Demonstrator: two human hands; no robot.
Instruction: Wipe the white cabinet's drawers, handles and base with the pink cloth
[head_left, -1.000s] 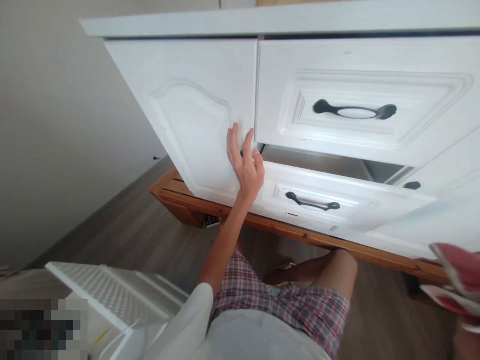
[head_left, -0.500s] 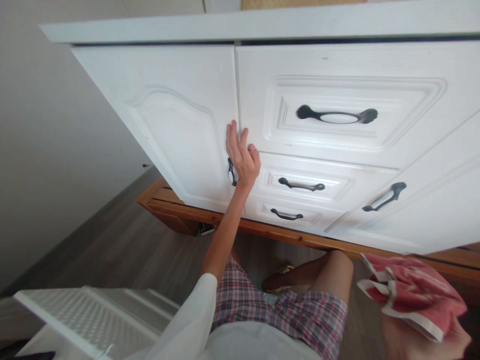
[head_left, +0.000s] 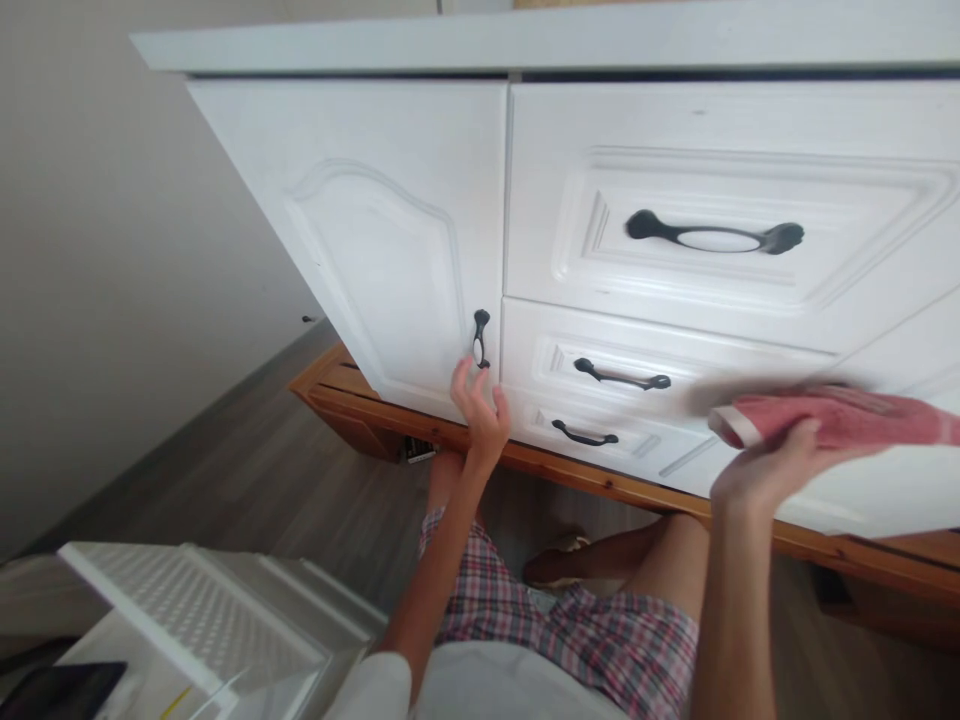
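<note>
My left hand [head_left: 481,410] is just below the black handle [head_left: 481,338] of the cabinet's left door [head_left: 382,260]. Its fingers are apart and hold nothing; whether a fingertip touches the door I cannot tell. On the right, my right hand [head_left: 769,468] grips a red cloth with a pale edge [head_left: 847,418] in front of the white cabinet front. The cloth hides the handle of the right door. A stack of drawers stands between the two doors, with a large top drawer handle [head_left: 715,236], a middle handle [head_left: 622,376] and a lower handle [head_left: 583,434].
Above the doors the white countertop edge [head_left: 465,45] juts out. A wooden base [head_left: 607,485] runs under the cabinet, close to my knees. At lower left stands a white lattice panel [head_left: 195,620], with a dark flat object [head_left: 64,690] beside it.
My right hand has brought the red cloth up from the lower right to the cabinet front. My left hand has slid down from the door seam to below the handle.
</note>
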